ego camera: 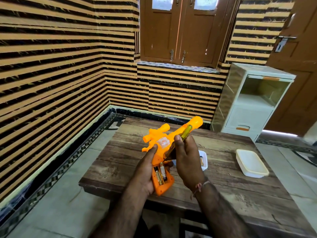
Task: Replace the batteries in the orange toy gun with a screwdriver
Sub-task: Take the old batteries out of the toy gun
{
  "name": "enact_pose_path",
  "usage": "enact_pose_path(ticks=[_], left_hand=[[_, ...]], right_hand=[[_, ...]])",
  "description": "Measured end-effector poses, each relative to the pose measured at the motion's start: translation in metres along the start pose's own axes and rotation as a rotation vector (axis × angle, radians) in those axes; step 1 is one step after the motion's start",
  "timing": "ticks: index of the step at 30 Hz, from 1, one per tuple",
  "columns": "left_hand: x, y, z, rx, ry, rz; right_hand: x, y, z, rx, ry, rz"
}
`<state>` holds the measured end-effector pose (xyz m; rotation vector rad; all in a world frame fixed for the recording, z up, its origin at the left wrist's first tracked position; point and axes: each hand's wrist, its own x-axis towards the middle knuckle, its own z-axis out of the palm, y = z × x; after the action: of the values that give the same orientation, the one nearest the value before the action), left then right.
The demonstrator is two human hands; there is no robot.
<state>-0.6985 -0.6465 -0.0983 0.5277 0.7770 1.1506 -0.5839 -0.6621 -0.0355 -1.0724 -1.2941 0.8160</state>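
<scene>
While left hand grips orange toy gun, open compartment showing 2 batteries; right hand clasping yellow screwdriver.

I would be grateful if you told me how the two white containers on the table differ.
The white lidded box lies in plain view at the right of the wooden table, closed, its contents hidden. The small white tray sits nearer the middle, open, mostly hidden behind the right hand, with a battery lying in it. The box looks larger than the visible part of the tray. Both are white and rest on the table.
</scene>
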Motion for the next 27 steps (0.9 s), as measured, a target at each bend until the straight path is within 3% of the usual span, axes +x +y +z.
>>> enact_pose_path(ticks=[4, 6, 11, 16, 19, 22, 25, 27], left_hand=[[0.003, 0.002, -0.003, -0.011, 0.032, 0.022], [0.005, 0.004, -0.004, -0.011, 0.059, 0.014], [0.006, 0.006, -0.003, -0.07, 0.057, -0.013], [0.007, 0.009, 0.0, -0.048, 0.097, -0.003], [0.005, 0.01, -0.004, -0.035, 0.081, -0.009], [0.005, 0.01, -0.006, -0.047, 0.082, 0.019], [0.005, 0.013, -0.006, -0.023, 0.042, 0.024], [0.005, 0.012, -0.007, -0.004, -0.005, 0.023]], right_hand=[[-0.005, -0.001, -0.004, 0.085, 0.12, 0.081], [-0.008, 0.001, -0.009, -0.096, 0.085, 0.055], [-0.025, 0.014, -0.002, -0.682, -0.24, 0.02], [-0.031, 0.019, 0.008, -0.82, -0.175, -0.054], [-0.028, 0.011, 0.01, -0.553, -0.116, 0.043], [-0.022, -0.006, 0.005, -0.032, -0.021, 0.262], [-0.018, -0.016, -0.001, 0.431, -0.045, 0.547], [-0.018, -0.015, -0.002, 0.573, -0.054, 0.61]])
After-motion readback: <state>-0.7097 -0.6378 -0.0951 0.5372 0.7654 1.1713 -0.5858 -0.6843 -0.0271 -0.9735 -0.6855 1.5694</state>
